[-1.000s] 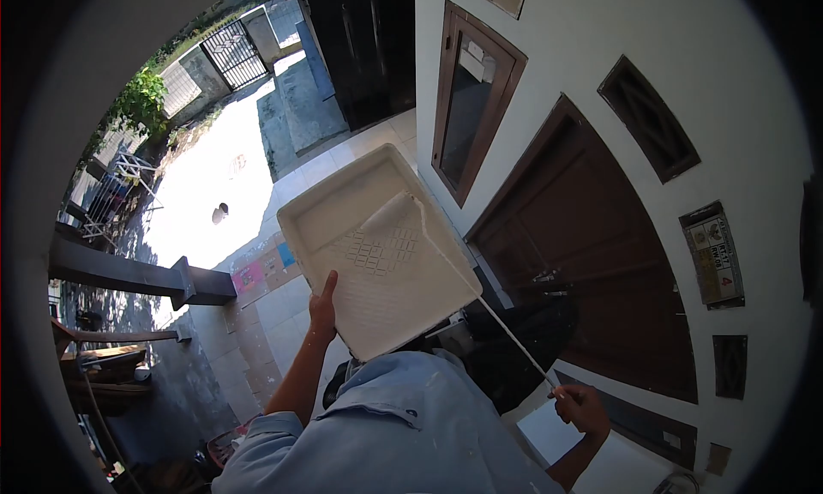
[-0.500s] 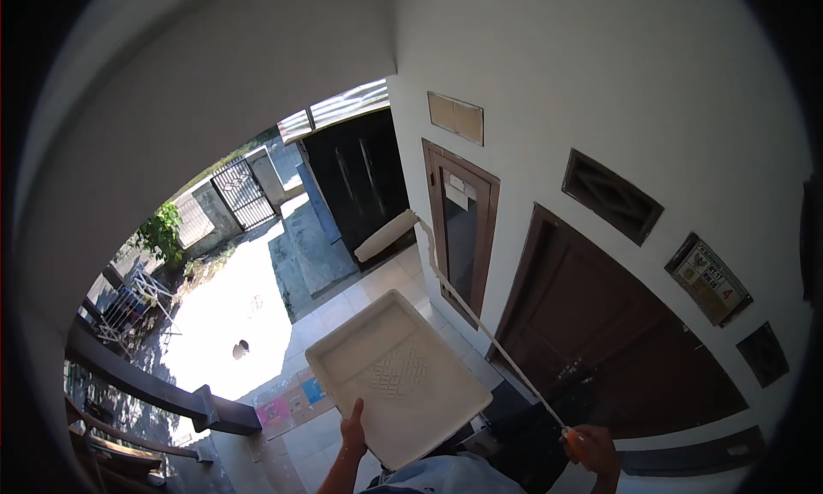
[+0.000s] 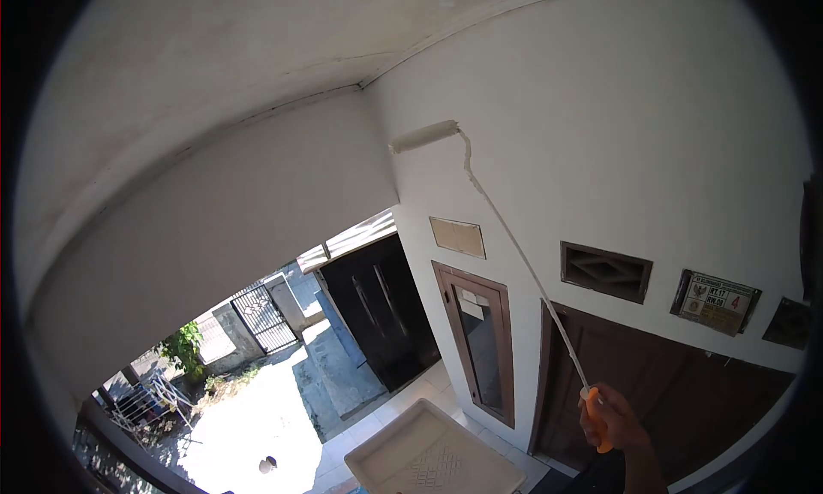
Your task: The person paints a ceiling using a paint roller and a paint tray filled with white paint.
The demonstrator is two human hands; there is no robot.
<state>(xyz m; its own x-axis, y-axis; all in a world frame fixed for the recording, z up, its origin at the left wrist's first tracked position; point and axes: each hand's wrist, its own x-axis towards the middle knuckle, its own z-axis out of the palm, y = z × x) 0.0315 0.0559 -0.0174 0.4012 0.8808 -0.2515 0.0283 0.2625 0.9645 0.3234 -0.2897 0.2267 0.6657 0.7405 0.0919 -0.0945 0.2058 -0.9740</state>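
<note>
My right hand (image 3: pixel 613 427) is closed around the orange handle (image 3: pixel 595 408) of a long-framed paint roller. From the handle, its thin metal rod (image 3: pixel 523 258) runs up and to the left. At the far end, the pale roller sleeve (image 3: pixel 426 136) overlaps the upper part of the white wall (image 3: pixel 549 108), near the inside corner. Low in the view is a cream paint tray (image 3: pixel 377 438) with a ridged floor, its near part cut off by the frame. My left hand is out of view.
Along the wall are a narrow brown-framed window (image 3: pixel 480 348), a brown door (image 3: pixel 651 400), a dark vent (image 3: pixel 605 271) and a number plate (image 3: pixel 714 302). The ceiling (image 3: pixel 214 57) meets the wall overhead. A sunlit yard (image 3: pixel 249 425) with a metal gate (image 3: pixel 264 316) lies to the left.
My right hand has raised the paint roller from in front of the dark door to high against the wall. The view has tilted upward; the tray sits lower and my left hand has left the frame.
</note>
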